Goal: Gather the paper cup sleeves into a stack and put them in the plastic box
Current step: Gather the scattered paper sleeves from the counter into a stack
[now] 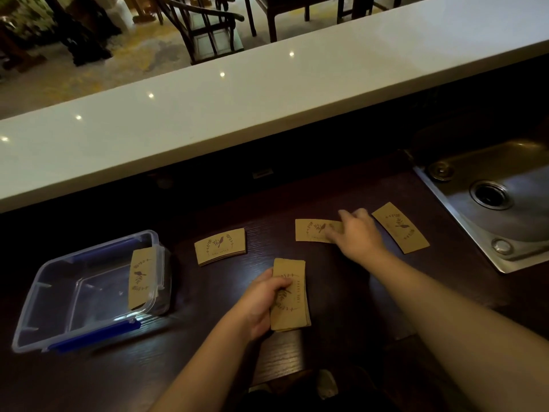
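My left hand [261,301] grips a stack of brown paper cup sleeves [292,307] just above the dark counter. My right hand [359,233] reaches forward, its blurred fingers resting on the right end of a flat sleeve [312,230]; whether it grips that sleeve is unclear. Another single sleeve [399,227] lies to the right of that hand. A small pile of sleeves [220,246] lies left of centre. The clear plastic box [53,331] with blue clips stands at the left, and one sleeve [142,278] leans over its right wall.
A steel sink [502,203] is set into the counter at the right. A raised white bar top [237,114] runs across behind the dark wooden work surface [341,292]. Chairs stand on the floor beyond it.
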Demonstrator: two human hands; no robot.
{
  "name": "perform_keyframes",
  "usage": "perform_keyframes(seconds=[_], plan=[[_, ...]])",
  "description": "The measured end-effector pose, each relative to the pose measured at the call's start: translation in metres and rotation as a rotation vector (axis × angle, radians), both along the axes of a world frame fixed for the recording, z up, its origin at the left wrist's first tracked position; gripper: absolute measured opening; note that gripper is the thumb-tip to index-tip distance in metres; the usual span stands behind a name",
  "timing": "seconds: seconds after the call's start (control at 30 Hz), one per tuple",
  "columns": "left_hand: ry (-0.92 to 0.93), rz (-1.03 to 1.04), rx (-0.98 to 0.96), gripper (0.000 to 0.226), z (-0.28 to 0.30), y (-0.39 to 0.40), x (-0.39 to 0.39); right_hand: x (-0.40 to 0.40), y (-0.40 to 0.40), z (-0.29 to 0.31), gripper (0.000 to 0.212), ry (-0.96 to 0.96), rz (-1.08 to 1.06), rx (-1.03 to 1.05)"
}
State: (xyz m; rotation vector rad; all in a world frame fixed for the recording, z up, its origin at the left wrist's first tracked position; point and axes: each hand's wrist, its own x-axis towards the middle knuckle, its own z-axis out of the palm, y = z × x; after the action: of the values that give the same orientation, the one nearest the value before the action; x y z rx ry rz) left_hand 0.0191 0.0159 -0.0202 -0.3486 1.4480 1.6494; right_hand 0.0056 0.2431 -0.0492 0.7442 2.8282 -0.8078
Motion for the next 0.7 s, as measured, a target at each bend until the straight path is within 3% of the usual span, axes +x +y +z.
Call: perform_keyframes(seconds=[0.07, 0.13, 0.23, 0.3, 0.33, 0.4, 0.47, 0.63, 0.7], plan=[[-0.004, 0.026, -0.017, 0.025, 0.001, -0.004, -0.001, -0.001, 0.01, -0.005, 0.075, -0.131, 0.014, 0.02], [-0.004, 0.055, -0.037, 0.023, 0.0, -0.007, -0.003, -0.001, 0.015, -0.009, 0.073, -0.142, 0.025, 0.004], [-0.021, 0.121, -0.064, 0.018, -0.003, -0.009, -0.007, -0.004, 0.017, -0.007, 0.042, -0.091, -0.025, -0.126], [-0.051, 0.155, -0.062, 0.017, -0.005, -0.01, -0.01, -0.005, 0.017, -0.001, 0.014, 0.045, -0.13, -0.421], [-0.061, 0.17, -0.062, 0.018, -0.005, -0.011, -0.011, -0.005, 0.017, 0.005, 0.011, 0.11, -0.193, -0.62], [-0.065, 0.196, -0.055, 0.026, -0.006, -0.01, -0.015, -0.004, 0.015, 0.022, 0.022, 0.2, -0.272, -0.955], [-0.057, 0.2, -0.042, 0.039, -0.006, -0.007, -0.018, -0.002, 0.011, 0.041, 0.027, 0.246, -0.213, -1.103], [-0.081, 0.058, 0.056, 0.062, 0.001, 0.005, -0.02, 0.004, -0.012, 0.071, 0.029, 0.064, 0.26, -0.833], [-0.066, -0.023, 0.091, 0.057, 0.004, 0.011, -0.016, 0.002, -0.026, 0.068, 0.033, 0.054, 0.334, -0.762]])
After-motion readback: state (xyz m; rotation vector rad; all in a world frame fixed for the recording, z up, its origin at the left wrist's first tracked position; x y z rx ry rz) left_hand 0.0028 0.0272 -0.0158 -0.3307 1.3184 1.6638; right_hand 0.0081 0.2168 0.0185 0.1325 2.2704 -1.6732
